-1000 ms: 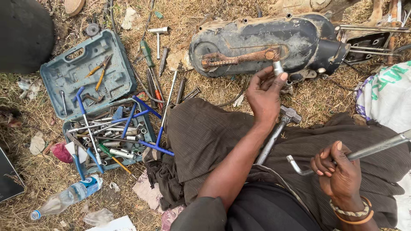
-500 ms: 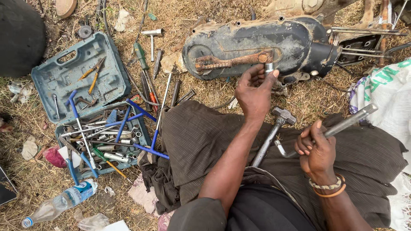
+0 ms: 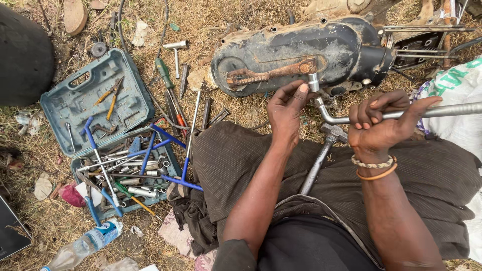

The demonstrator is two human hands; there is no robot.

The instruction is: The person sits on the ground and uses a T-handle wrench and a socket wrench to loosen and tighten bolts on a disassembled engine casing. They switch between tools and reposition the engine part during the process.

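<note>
A dirty black engine casing (image 3: 301, 50) with a rusty lever (image 3: 271, 74) lies on dry grass in front of me. My left hand (image 3: 285, 109) pinches a small silver socket (image 3: 314, 82) against the casing's lower edge. My right hand (image 3: 377, 125), with bracelets at the wrist, grips a long bent steel wrench bar (image 3: 452, 109). The bar's curved end (image 3: 324, 111) reaches toward the socket. A hammer (image 3: 321, 158) rests on my lap below the hands.
An open teal toolbox (image 3: 95, 103) at the left holds pliers, sockets and blue T-handle wrenches (image 3: 145, 153). Screwdrivers and loose sockets (image 3: 175, 65) lie on the grass beside it. A black tyre (image 3: 22, 55) is far left, a plastic bottle (image 3: 85, 243) bottom left, and a white sack (image 3: 459, 85) right.
My right hand has lifted the wrench bar up and brought its bent end close to the socket. My left hand stays at the casing with the socket.
</note>
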